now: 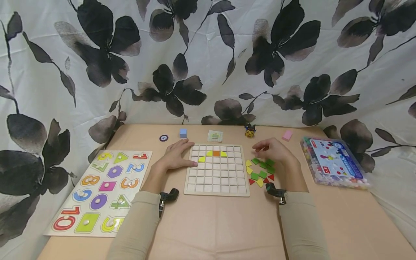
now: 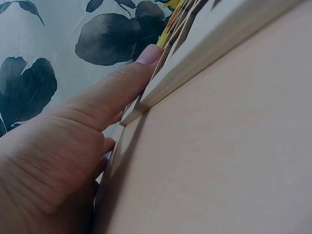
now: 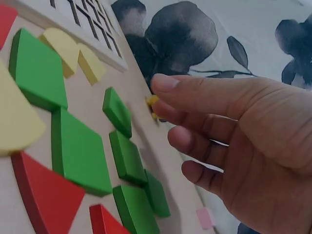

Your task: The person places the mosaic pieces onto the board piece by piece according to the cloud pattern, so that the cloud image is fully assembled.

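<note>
A gridded wooden board (image 1: 217, 180) lies at mid-table, with yellow pieces (image 1: 202, 159) and an orange piece (image 1: 216, 153) in its upper rows. My left hand (image 1: 175, 156) rests along its left side, fingers extended, and the thumb (image 2: 131, 73) lies over the board's edge. To the right of the board, my right hand (image 1: 274, 148) hovers above loose pieces, its fingers loosely bent and nothing visible between them. Below it are green pieces (image 3: 80, 151), yellow pieces (image 3: 61, 46) and red pieces (image 3: 46, 192); the board's corner shows behind them.
A number-and-shape puzzle board (image 1: 107, 195) is on the left. Along the back are a round dark token (image 1: 164, 138), blue cube (image 1: 183, 133), small printed card (image 1: 215, 136), small yellow-and-black figure (image 1: 250, 130) and pink block (image 1: 287, 135). A bead box (image 1: 334, 162) stands right.
</note>
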Motion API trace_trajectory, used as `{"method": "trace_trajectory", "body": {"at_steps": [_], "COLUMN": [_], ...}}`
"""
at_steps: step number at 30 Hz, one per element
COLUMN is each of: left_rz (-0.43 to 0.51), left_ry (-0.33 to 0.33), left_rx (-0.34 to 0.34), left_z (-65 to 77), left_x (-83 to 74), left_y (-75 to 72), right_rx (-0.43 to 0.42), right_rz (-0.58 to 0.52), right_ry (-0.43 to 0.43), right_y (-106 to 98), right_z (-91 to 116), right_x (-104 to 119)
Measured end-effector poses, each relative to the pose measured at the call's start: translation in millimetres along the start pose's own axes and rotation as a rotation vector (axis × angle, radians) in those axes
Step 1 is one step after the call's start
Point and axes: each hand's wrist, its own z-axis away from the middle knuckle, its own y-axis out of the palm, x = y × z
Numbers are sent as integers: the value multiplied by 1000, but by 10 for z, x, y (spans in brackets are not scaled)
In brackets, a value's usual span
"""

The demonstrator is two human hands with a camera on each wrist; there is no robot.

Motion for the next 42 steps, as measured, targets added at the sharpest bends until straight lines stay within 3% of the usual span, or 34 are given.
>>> {"method": "trace_trajectory", "body": {"at_steps": [8,12,23,42], "left_rz": [-3,-1,11,11], "left_ry": [4,13,4,16], "left_rx": [-3,-12,-5,-16], "left_z": [9,12,10,17], "left_x": [-9,-11,-14,-17], "left_y": [-11,-7,-2,-10], "right_rx": [135,160,124,54], "right_rz": [4,5,13,-60], "right_ry": [-39,-22,71,86], "right_y": [4,38,122,107], "right_z": [12,3,-23,-41], "right_x": [-77,-77,-74,-17]}}
